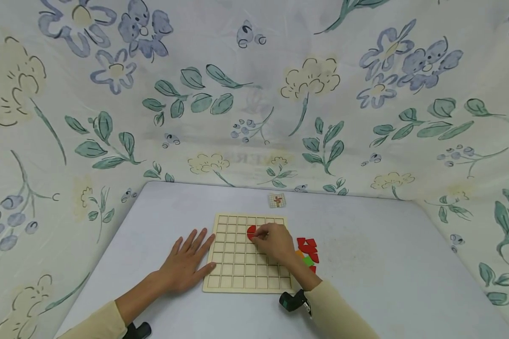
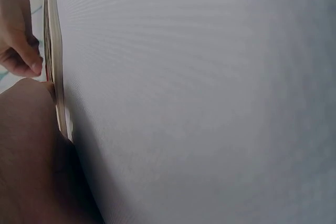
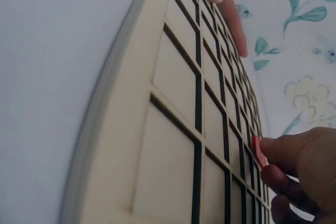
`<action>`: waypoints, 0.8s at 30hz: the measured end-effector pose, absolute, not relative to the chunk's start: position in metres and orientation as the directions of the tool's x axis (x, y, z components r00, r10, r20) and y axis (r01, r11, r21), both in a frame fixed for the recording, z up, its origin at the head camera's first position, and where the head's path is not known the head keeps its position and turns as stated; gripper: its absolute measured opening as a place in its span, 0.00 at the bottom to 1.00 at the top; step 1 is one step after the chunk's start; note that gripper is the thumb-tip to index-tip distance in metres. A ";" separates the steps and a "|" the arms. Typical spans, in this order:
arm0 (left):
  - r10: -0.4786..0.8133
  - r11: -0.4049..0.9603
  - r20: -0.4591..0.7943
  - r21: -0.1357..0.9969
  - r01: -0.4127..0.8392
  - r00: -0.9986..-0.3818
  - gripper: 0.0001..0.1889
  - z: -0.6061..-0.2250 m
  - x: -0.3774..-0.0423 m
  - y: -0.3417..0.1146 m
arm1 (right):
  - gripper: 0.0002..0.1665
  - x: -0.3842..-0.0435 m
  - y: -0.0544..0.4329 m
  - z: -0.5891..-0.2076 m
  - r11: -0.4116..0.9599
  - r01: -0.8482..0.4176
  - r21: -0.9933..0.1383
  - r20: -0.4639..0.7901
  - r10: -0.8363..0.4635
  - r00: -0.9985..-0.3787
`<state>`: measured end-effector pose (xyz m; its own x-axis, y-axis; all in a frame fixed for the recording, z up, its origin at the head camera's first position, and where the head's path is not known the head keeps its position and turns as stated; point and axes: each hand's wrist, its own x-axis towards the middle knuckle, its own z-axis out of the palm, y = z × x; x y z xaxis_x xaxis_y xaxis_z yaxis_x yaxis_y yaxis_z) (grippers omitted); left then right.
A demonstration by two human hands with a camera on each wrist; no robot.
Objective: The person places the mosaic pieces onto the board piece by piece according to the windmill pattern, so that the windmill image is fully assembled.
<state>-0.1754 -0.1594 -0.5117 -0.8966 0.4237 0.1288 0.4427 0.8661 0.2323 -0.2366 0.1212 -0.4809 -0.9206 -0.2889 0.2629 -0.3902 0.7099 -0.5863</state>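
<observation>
A square wooden grid board point(image 1: 233, 254) lies on the white table. My left hand point(image 1: 185, 263) rests at its left edge, fingers straight and spread, with the fingertips and thumb touching the rim. Over the upper right part of the grid, my right hand point(image 1: 275, 241) pinches a small red piece point(image 3: 258, 151) between thumb and finger, at the board's surface. Beside those fingertips, red pieces point(image 1: 251, 230) with rounded edges show in the cells. The hand covers part of them. In the left wrist view, the board point(image 2: 54, 51) is seen edge-on.
Right of the board lies a loose group of red pieces point(image 1: 308, 248), an orange piece point(image 1: 299, 254) and a green piece point(image 1: 308, 261), partly behind the right wrist. A small card point(image 1: 277, 200) with a red pattern on a grid lies behind the board. Floral cloth point(image 1: 254, 94) hangs beyond the table.
</observation>
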 end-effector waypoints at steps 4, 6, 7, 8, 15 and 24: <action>0.419 0.869 0.152 0.221 0.443 -0.895 0.41 -0.523 -0.179 -0.162 | 0.03 -0.235 0.134 -0.479 0.724 -0.370 -0.582 0.253 -0.271 -0.929; 0.419 0.866 0.166 0.222 0.448 -0.893 0.41 -0.525 -0.179 -0.162 | 0.03 -0.234 0.142 -0.479 0.735 -0.357 -0.577 0.243 -0.262 -0.934; 0.419 0.866 0.169 0.220 0.449 -0.892 0.41 -0.526 -0.179 -0.163 | 0.03 -0.234 0.146 -0.478 0.738 -0.351 -0.577 0.240 -0.257 -0.936; 0.419 0.868 0.165 0.217 0.448 -0.893 0.41 -0.525 -0.179 -0.162 | 0.03 -0.233 0.151 -0.478 0.738 -0.347 -0.578 0.239 -0.254 -0.937; 0.423 0.871 0.118 0.220 0.439 -0.898 0.40 -0.509 -0.174 -0.158 | 0.05 -0.230 0.181 -0.476 0.757 -0.304 -0.578 0.210 -0.222 -0.952; 0.433 0.864 0.113 0.232 0.447 -0.894 0.39 -0.504 -0.172 -0.157 | 0.13 -0.225 0.209 -0.475 0.786 -0.245 -0.567 0.183 -0.169 -0.968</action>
